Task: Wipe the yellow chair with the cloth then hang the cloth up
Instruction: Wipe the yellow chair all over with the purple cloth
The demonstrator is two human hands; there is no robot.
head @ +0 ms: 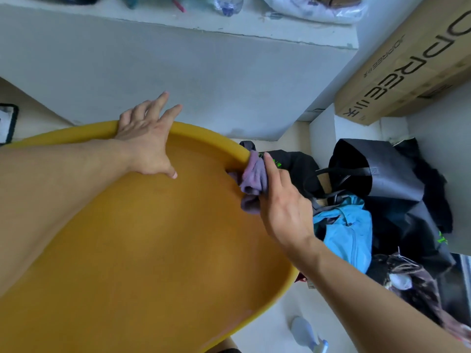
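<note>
R hand (281,207) w/ cloth (252,179) on chair rim (219,140)

Left hand (146,146) lay flat on yellow chair (142,238) rim, fingers spread. Right hand (283,202) pinched purple cloth (252,179) against chair's right rim. Black bag (377,174), blue fabric (344,230) right of chair; cardboard box (407,67) beyond.

A smooth, faintly glossy finish is being shown by the yellow moulded plastic chair (153,238). A soft, crumpled weave is being displayed by the purple cloth (252,182). Matt brown cardboard is being presented by the printed box (407,64), and limp fabric by the blue bag (346,233).
</note>
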